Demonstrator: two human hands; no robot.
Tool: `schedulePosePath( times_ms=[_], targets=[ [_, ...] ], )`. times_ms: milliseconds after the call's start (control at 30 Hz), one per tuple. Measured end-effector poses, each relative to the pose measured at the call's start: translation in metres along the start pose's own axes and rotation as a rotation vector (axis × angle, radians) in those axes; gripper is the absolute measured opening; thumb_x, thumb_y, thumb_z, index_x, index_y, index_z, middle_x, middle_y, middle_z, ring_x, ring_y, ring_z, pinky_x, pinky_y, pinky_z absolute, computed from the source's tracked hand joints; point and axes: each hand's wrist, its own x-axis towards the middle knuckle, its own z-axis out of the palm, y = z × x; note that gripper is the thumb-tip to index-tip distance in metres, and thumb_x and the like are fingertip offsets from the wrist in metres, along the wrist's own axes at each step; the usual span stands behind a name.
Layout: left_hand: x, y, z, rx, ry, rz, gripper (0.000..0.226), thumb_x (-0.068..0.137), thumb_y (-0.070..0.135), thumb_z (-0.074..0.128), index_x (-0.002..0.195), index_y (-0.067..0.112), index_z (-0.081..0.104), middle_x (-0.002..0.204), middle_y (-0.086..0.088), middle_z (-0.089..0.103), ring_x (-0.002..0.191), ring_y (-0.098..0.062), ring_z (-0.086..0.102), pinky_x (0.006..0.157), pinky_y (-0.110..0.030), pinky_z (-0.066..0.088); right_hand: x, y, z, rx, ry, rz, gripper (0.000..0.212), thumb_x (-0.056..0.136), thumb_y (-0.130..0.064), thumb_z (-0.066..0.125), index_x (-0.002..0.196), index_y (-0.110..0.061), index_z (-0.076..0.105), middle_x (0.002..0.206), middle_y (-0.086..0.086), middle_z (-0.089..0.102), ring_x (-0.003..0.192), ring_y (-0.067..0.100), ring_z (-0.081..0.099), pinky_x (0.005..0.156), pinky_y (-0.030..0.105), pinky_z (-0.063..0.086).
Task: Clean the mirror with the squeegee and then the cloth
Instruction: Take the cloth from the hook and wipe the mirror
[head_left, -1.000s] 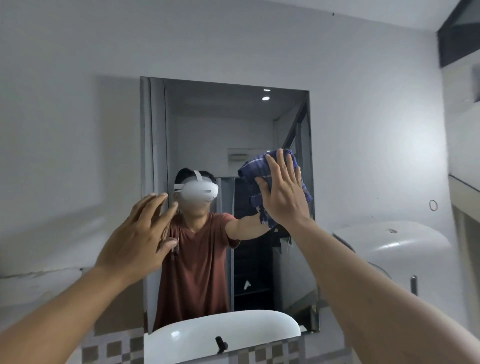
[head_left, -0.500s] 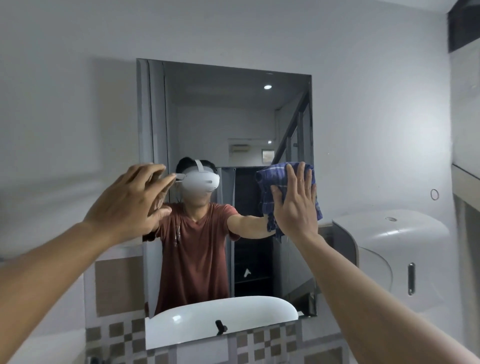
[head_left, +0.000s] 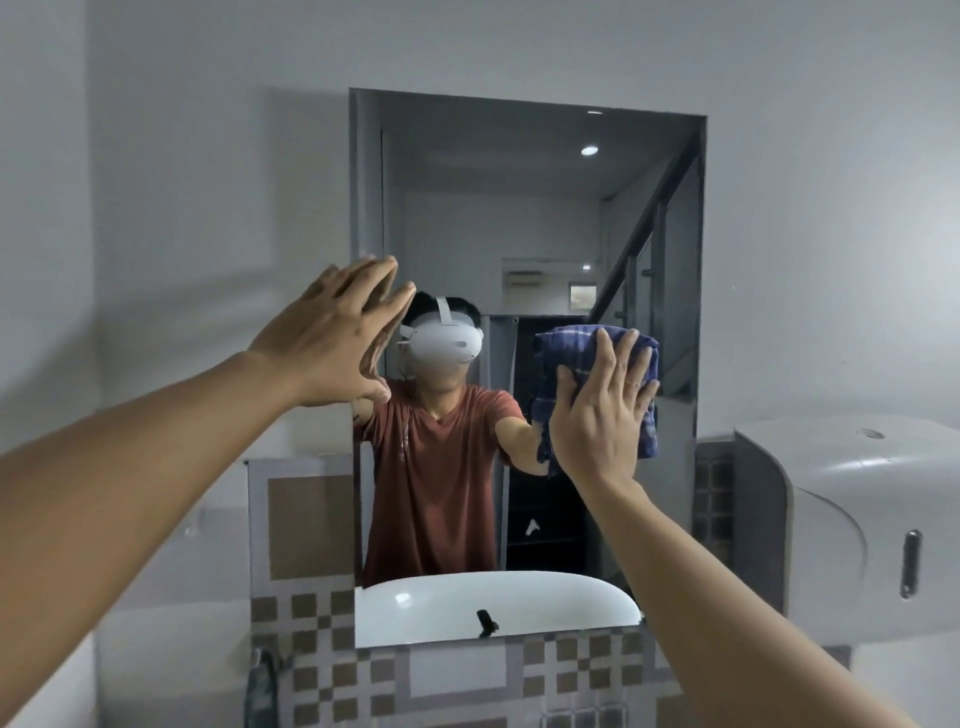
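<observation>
A rectangular wall mirror (head_left: 524, 218) hangs in front of me. My right hand (head_left: 602, 410) presses a blue checked cloth (head_left: 592, 345) flat against the glass at the mirror's right side, about mid-height, fingers spread over the fabric. My left hand (head_left: 337, 343) is raised at the mirror's left edge, fingers apart, holding nothing; whether it touches the glass I cannot tell. No squeegee is in view. The mirror reflects a person in a red shirt wearing a white headset.
A white paper dispenser (head_left: 831, 530) is mounted on the wall right of the mirror. Checkered tiles (head_left: 322, 665) run below it. A white basin (head_left: 493, 597) shows in the mirror's lower part. A grey panel (head_left: 301, 525) stands left of the mirror.
My right hand has slid the cloth rightward and a little down the glass. My left hand stays raised at the mirror's left edge. The view has tilted downward.
</observation>
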Motion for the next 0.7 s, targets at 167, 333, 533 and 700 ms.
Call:
schedulePosePath(
  times_ms=[167,333,533,700],
  targets=[
    [-0.004,-0.003,0.000,0.025,-0.013,-0.009,0.126,0.063,0.077,0.070,0.157,0.012,0.017,0.163,-0.018,0.015,0.152,-0.034,0.012,0.122,-0.055,0.018,0.001,-0.033,0.006,-0.031,-0.040,-0.135,0.062,0.104,-0.047,0.030,0.158,-0.016,0.020,0.168,0.016,0.007,0.155,0.036,-0.001,0.123,0.060,0.003],
    [-0.012,-0.007,-0.003,-0.031,-0.034,-0.017,0.125,0.062,0.087,0.039,0.157,0.010,0.017,0.163,-0.017,0.015,0.152,-0.033,0.012,0.123,-0.052,0.017,0.007,-0.068,0.012,-0.057,-0.090,-0.326,0.063,0.104,-0.048,0.023,0.158,-0.016,0.024,0.167,0.017,0.011,0.154,0.038,0.002,0.123,0.060,0.002],
    [-0.013,-0.014,-0.002,-0.050,-0.048,0.011,0.120,0.068,0.079,0.055,0.157,0.009,0.015,0.164,-0.015,0.013,0.152,-0.031,0.011,0.123,-0.051,0.019,0.002,-0.092,0.023,-0.079,-0.103,-0.527,0.055,0.106,-0.038,0.038,0.156,-0.015,0.032,0.165,0.016,0.022,0.154,0.036,0.009,0.123,0.058,0.003],
    [-0.012,-0.018,-0.007,-0.110,0.031,0.019,0.073,0.089,0.031,0.057,0.153,0.008,0.030,0.160,-0.016,0.025,0.147,-0.034,0.026,0.120,-0.048,0.029,-0.017,-0.093,0.031,-0.098,-0.144,-0.635,0.055,0.104,-0.039,0.034,0.152,-0.013,0.035,0.165,0.012,0.024,0.155,0.033,0.011,0.124,0.057,0.005]
  ],
)
